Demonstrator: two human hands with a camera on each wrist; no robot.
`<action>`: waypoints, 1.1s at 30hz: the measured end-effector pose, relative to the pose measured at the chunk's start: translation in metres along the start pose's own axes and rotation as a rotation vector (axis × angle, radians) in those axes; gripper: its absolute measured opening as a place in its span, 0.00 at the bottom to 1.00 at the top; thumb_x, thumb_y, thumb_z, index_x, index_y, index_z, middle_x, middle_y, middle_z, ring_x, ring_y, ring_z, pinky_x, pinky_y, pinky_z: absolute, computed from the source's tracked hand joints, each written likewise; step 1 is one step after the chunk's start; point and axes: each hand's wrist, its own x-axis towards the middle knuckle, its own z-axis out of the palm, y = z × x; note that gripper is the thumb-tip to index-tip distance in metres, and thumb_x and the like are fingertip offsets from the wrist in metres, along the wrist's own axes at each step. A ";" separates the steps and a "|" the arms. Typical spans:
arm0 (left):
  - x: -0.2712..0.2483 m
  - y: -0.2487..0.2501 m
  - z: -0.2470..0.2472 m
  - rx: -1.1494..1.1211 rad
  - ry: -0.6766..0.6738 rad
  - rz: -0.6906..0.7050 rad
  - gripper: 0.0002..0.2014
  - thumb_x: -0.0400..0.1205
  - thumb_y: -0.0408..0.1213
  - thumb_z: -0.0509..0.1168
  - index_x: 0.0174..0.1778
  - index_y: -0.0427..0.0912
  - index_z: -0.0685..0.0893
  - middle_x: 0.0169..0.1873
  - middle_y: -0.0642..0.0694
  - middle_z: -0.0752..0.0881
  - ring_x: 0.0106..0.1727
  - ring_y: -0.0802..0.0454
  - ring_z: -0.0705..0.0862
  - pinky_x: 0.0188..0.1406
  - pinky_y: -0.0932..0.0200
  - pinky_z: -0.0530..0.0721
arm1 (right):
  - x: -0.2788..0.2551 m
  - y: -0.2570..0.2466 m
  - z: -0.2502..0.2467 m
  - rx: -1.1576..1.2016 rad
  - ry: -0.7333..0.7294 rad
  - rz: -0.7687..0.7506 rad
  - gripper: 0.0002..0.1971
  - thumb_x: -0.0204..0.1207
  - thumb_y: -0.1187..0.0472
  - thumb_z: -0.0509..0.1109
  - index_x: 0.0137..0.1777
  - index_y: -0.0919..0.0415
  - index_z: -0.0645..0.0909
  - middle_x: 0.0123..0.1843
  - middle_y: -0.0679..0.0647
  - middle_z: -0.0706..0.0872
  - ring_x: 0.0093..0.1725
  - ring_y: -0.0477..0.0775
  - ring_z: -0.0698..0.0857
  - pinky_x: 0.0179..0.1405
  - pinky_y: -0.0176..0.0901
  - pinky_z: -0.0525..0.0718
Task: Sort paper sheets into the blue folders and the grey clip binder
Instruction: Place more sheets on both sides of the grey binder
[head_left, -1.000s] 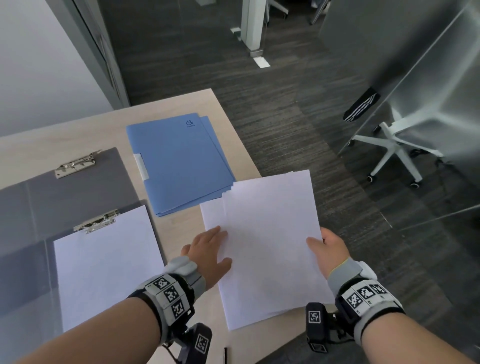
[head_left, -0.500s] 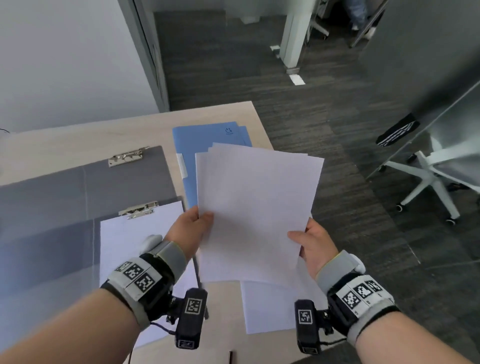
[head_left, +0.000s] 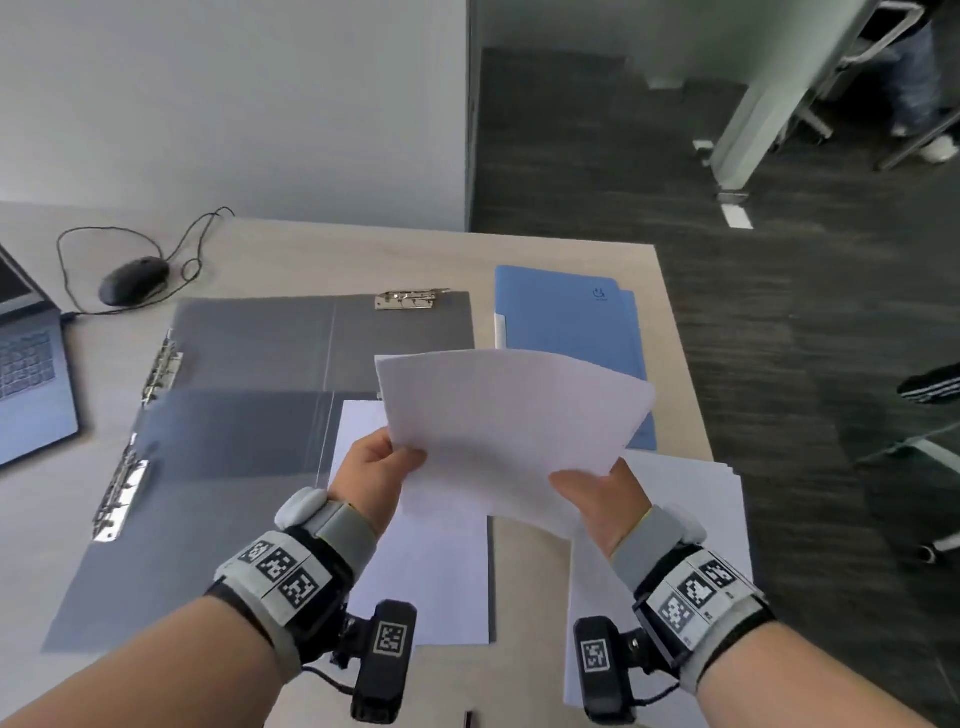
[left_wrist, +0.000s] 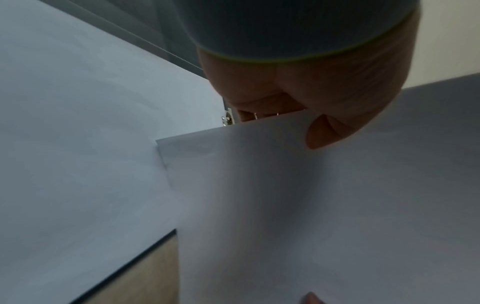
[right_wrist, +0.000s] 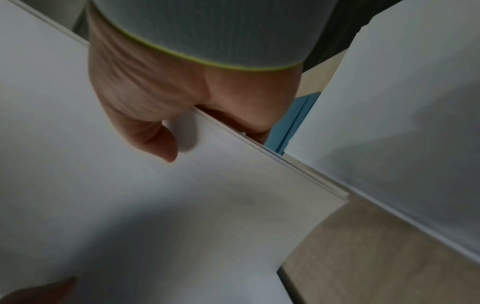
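Sheets (head_left: 511, 431): small batch, lifted off the tabletop (head_left: 291, 260); a second ago it lay on the stack at lower right, now it hangs mid-frame, bowed, over the gap between binder and folders.
Left hand (head_left: 371, 470): pinching the batch's near left corner, thumb on top.
Right hand (head_left: 605, 499): pinching the near right edge; wrist view shows several sheet edges in the grip.
Stack (head_left: 691, 499): remainder lies at lower right, not yet sorted.
Binder (head_left: 270, 364): grey, open, left of centre; one sheet (head_left: 436, 577) already lies on its near panel.
Folders (head_left: 566, 332): blue, closed, upper right of the batch.
Meaning: pick-up done; destination undecided, batch sits between both.
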 end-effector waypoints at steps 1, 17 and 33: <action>-0.003 -0.004 0.000 0.051 -0.009 -0.014 0.11 0.69 0.37 0.65 0.36 0.51 0.93 0.37 0.53 0.92 0.45 0.51 0.88 0.54 0.53 0.81 | -0.001 0.000 0.001 -0.005 -0.002 -0.008 0.11 0.61 0.64 0.66 0.42 0.66 0.86 0.41 0.56 0.85 0.44 0.52 0.81 0.46 0.48 0.79; -0.002 -0.007 -0.116 0.168 0.195 0.086 0.24 0.68 0.52 0.60 0.40 0.30 0.81 0.33 0.47 0.78 0.38 0.51 0.74 0.43 0.50 0.74 | 0.016 -0.018 0.116 -0.048 -0.058 -0.014 0.13 0.62 0.66 0.74 0.48 0.66 0.87 0.40 0.50 0.91 0.42 0.50 0.87 0.51 0.48 0.83; -0.001 -0.049 -0.284 0.264 0.410 -0.319 0.09 0.75 0.35 0.64 0.41 0.54 0.87 0.34 0.52 0.88 0.36 0.49 0.84 0.40 0.56 0.84 | 0.030 0.034 0.279 -0.300 -0.178 0.248 0.08 0.71 0.65 0.68 0.43 0.57 0.89 0.49 0.66 0.92 0.53 0.73 0.88 0.58 0.69 0.85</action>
